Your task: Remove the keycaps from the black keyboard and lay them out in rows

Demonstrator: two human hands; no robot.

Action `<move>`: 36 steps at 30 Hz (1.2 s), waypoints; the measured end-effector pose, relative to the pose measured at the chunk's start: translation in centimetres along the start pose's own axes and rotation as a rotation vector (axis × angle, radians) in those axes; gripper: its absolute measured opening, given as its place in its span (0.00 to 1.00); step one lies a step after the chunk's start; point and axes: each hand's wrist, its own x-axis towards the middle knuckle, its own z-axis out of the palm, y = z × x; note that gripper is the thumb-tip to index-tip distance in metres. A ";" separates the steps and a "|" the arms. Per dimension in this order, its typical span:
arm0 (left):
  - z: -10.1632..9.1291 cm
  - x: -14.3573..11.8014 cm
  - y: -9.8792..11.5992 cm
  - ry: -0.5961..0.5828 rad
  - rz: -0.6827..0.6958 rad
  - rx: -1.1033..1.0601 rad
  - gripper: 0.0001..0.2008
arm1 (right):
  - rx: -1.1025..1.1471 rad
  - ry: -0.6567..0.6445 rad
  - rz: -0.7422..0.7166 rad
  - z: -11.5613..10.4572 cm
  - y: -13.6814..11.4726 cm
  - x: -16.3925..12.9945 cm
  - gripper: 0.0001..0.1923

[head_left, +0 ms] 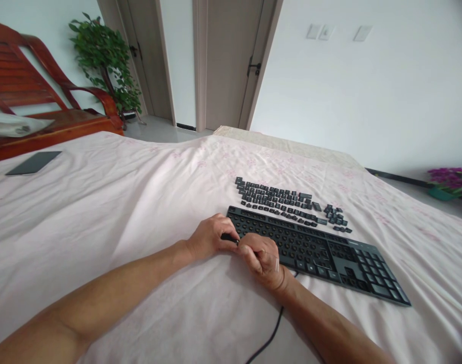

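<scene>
Nearest to me, a black cable (270, 336) runs over the pink bedsheet (139, 212) between my forearms, passing under my right wrist toward the keyboard (329, 253). My right hand (263, 258) is curled into a loose fist at the keyboard's near left edge, knuckles up, fingers folded together; whether it grips anything I cannot tell. My left hand (211, 236) lies just left of the keyboard's left end, touching my right hand, its thumb and fingertips pinched shut on a small black keycap (229, 236) that sits right at the keyboard's near left corner.

The keyboard lies on the bed at a slant, its left end close to my hands and its right end, with the number pad, well off to my right. Most of its left and middle part shows bare sockets, while keys on the number pad are in place.

Just beyond the keyboard, along its far edge, loose keycaps (278, 199) are laid out in rows on the sheet, with a smaller cluster (336, 216) beside them toward the keyboard's right half.

Far left of the keyboard a dark flat tablet (34, 163) lies on the sheet. Beyond that stands a wooden armchair (44, 91) with a leafy potted plant (105, 60) next to it, and doors (226, 60) stand behind the bed. Far right of the keyboard, purple flowers (453, 181) sit on the floor.
</scene>
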 end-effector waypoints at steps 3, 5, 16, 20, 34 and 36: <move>-0.3 0.6 0.1 -0.040 -0.052 -0.027 0.14 | -0.027 -0.055 -0.029 -0.5 -0.2 0.4 0.16; -0.6 1.1 0.2 -0.070 -0.104 -0.047 0.12 | -0.102 -0.147 -0.135 -0.9 -0.4 0.7 0.15; 0.2 2.7 0.7 0.057 -0.460 -0.355 0.12 | -0.549 -0.168 -0.210 -3.4 -0.7 1.3 0.15; -1.4 5.1 -0.9 0.127 -0.416 -0.523 0.14 | -0.563 -0.164 -0.043 -6.5 1.3 0.7 0.15; -2.6 21.6 -9.3 0.168 -0.386 -0.070 0.11 | -0.478 -0.193 0.007 -7.6 3.9 -2.8 0.14; -2.1 22.4 -10.1 0.143 -0.414 -0.002 0.10 | -0.475 -0.192 0.002 -7.7 4.0 -2.8 0.14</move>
